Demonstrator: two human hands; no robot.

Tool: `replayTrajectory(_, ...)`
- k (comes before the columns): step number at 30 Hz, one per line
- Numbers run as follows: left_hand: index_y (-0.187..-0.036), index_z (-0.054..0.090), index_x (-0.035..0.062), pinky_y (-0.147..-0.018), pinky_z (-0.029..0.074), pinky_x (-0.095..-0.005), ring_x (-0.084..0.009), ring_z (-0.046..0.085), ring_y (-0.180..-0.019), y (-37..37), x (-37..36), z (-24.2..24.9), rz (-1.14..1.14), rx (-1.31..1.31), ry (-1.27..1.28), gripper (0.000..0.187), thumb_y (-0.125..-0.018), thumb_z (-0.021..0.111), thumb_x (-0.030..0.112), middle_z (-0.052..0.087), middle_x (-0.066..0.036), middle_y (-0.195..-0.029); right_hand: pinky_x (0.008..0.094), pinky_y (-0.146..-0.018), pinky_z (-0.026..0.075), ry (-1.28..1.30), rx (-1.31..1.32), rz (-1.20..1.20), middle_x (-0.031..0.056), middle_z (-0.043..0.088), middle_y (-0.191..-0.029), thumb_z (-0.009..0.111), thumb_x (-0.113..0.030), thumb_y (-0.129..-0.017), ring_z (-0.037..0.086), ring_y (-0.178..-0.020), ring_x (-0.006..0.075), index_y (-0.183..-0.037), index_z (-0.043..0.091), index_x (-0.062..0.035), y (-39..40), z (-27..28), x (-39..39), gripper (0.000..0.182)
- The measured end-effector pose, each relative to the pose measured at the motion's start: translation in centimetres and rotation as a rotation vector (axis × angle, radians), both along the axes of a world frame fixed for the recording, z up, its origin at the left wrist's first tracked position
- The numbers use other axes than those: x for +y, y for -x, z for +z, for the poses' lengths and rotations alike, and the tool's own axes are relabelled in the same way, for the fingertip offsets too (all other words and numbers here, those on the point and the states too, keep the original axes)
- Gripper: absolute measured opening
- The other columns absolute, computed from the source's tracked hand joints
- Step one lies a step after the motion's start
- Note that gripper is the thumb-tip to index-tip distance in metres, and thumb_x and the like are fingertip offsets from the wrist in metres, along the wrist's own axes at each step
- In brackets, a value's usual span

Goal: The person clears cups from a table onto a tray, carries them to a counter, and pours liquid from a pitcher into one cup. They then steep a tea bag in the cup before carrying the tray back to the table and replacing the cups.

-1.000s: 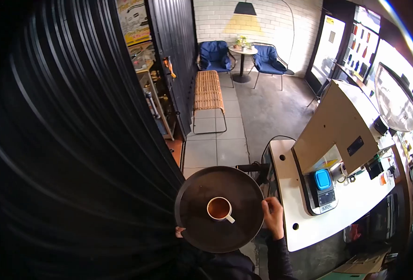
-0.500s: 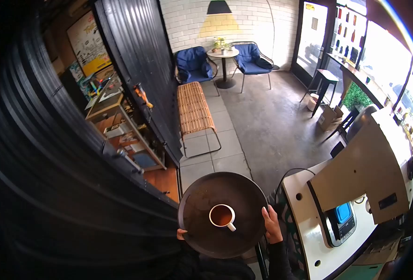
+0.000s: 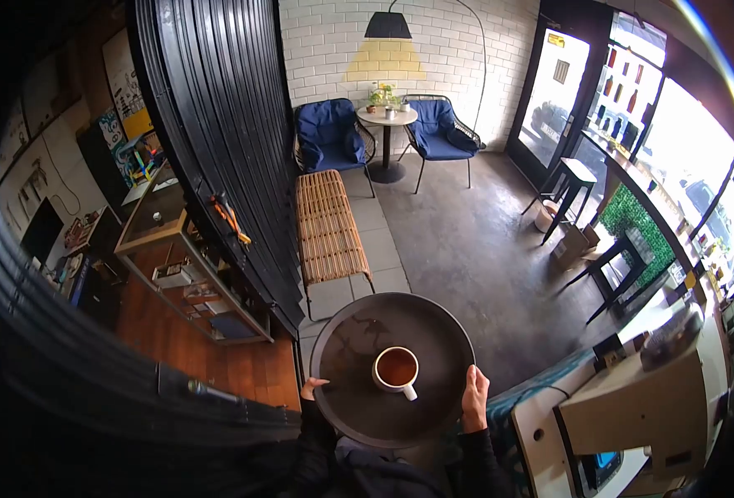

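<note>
A round dark tray (image 3: 350, 332) is held level in front of me at the bottom centre. Near its middle stands a white cup (image 3: 397, 370) of reddish-brown drink, its handle pointing down and slightly right. My left hand (image 3: 312, 387) grips the tray's left rim, thumb on top and the other fingers hidden underneath. On the right rim, my right hand (image 3: 475, 397) holds the tray with its thumb over the edge. Neither hand touches the cup. Dark sleeves cover both forearms.
A woven bench (image 3: 330, 224) stands ahead on the left, beside a black corrugated wall (image 3: 217, 116). Beyond are two blue chairs (image 3: 440, 133) and a small round table (image 3: 387, 117). Stools (image 3: 578, 172) line the right window; a counter machine (image 3: 632, 398) is at the lower right.
The view has moved forward along the room, with the counter machine lower and more of the left room showing. Both hands still hold the tray, and the cup remains on it.
</note>
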State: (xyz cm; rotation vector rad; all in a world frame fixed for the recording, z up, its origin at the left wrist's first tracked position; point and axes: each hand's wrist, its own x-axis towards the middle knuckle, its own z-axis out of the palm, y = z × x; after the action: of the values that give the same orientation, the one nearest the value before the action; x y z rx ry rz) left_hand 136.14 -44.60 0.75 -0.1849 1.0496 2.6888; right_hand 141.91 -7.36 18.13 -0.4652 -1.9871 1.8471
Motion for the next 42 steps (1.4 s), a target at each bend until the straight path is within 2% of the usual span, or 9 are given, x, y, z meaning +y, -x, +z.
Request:
replayTrajectory(4, -0.087, 0.065, -0.0085, -0.092, 0.046, -0.0359, -0.0286, 0.061, -0.088, 8.0, 1.4, 7.2, 0.067, -0.144, 0.056, 0.035, -0.079, 0.052, 0.023, 0.067, -0.019, -0.093, 0.0259, -0.05, 0.019, 0.014, 0.015, -0.055, -0.0079, 0.025, -0.065, 0.043, -0.024, -0.099, 0.022, -0.061, 0.0034, -0.067, 0.033, -0.0071, 6.9, 0.2, -0.5, 0.038)
replayTrajectory(5, -0.094, 0.064, -0.0097, -0.092, 0.046, -0.0362, -0.0287, 0.061, -0.092, 13.3, -0.4, -7.8, 0.062, 0.004, 0.097, 0.041, -0.08, 0.055, 0.028, 0.066, -0.019, -0.1, 0.0259, -0.05, 0.019, 0.015, 0.02, -0.058, -0.0079, 0.025, -0.065, 0.043, -0.024, -0.099, 0.022, -0.061, 0.0034, -0.067, 0.033, -0.0071, 8.6, 0.6, -0.6, 0.038)
replayTrajectory(8, -0.1, 0.063, -0.0116, -0.085, 0.051, -0.0374, -0.0286, 0.061, -0.088, 16.8, 1.1, 9.0, 0.034, 0.033, 0.383, 0.05, -0.068, 0.066, 0.027, 0.066, -0.018, -0.094, 0.0259, -0.05, 0.019, 0.048, 0.021, -0.074, -0.0082, 0.025, -0.066, 0.044, -0.024, -0.099, 0.023, -0.061, 0.0032, -0.067, 0.033, -0.007, 13.4, 1.2, -0.5, 0.038)
replayTrajectory(23, -0.122, 0.053, -0.0035, -0.089, 0.042, -0.0323, -0.0254, 0.057, -0.104, 35.2, 9.0, 18.6, 0.087, -0.098, 0.87, 0.065, -0.079, 0.066, 0.044, 0.059, -0.014, -0.117, 0.0248, -0.052, 0.02, 0.005, 0.04, -0.051, -0.0101, 0.029, -0.067, 0.046, -0.027, -0.099, 0.024, -0.062, 0.003, -0.067, 0.039, -0.0069, 33.8, 2.0, 4.7, 0.038)
replayTrajectory(26, -0.119, 0.054, -0.0021, -0.089, 0.043, -0.0349, -0.0267, 0.057, -0.105, 41.9, 9.6, 5.6, 0.11, -0.272, 1.043, 0.067, -0.078, 0.067, 0.049, 0.059, -0.015, -0.117, 0.0246, -0.052, 0.019, 0.045, 0.028, -0.015, -0.0102, 0.028, -0.067, 0.047, -0.028, -0.098, 0.023, -0.062, 0.0029, -0.067, 0.038, -0.0073, 38.7, 2.3, 7.1, 0.038)
replayTrajectory(30, -0.108, 0.057, -0.0042, -0.085, 0.044, -0.0364, -0.0308, 0.058, -0.101, 43.8, 16.2, 16.8, 0.246, -0.306, 1.073, 0.076, -0.073, 0.064, 0.064, 0.061, -0.019, -0.106, 0.0246, -0.052, 0.018, 0.003, 0.04, 0.054, -0.0104, 0.027, -0.066, 0.047, -0.028, -0.098, 0.022, -0.062, 0.0028, -0.067, 0.037, -0.0077, 45.7, 2.5, 11.3, 0.039)
replayTrajectory(34, -0.093, 0.059, -0.0047, -0.077, 0.046, -0.0383, -0.0348, 0.06, -0.084, 53.1, 17.0, -5.7, 0.583, -0.068, 0.858, 0.082, -0.071, 0.056, 0.074, 0.062, -0.021, -0.086, 0.0248, -0.052, 0.018, -0.056, -0.001, 0.112, -0.0103, 0.026, -0.067, 0.045, -0.029, -0.099, 0.022, -0.062, 0.0029, -0.066, 0.036, -0.0079, 52.4, 2.5, 15.6, 0.04)
replayTrajectory(36, -0.085, 0.059, -0.0048, -0.073, 0.046, -0.0396, -0.0351, 0.06, -0.078, 52.5, 20.2, 9.8, 0.298, -0.388, 1.088, 0.078, -0.072, 0.057, 0.073, 0.062, -0.02, -0.079, 0.0244, -0.053, 0.02, -0.019, 0.019, 0.153, -0.01, 0.028, -0.067, 0.046, -0.029, -0.099, 0.024, -0.063, 0.0032, -0.067, 0.037, -0.0076, 55.7, 2.3, 17.3, 0.039)
replayTrajectory(42, -0.102, 0.059, -0.003, -0.085, 0.047, -0.039, -0.0341, 0.057, -0.104, 61.2, 23.1, 4.4, 0.519, -0.195, 0.926, 0.074, -0.076, 0.057, 0.066, 0.06, -0.025, -0.108, 0.0219, -0.057, 0.028, 0.101, -0.033, 0.21, -0.0091, 0.034, -0.071, 0.048, -0.029, -0.098, 0.03, -0.068, 0.0029, -0.073, 0.044, -0.0053, 64.8, 1.0, 20.4, 0.035)
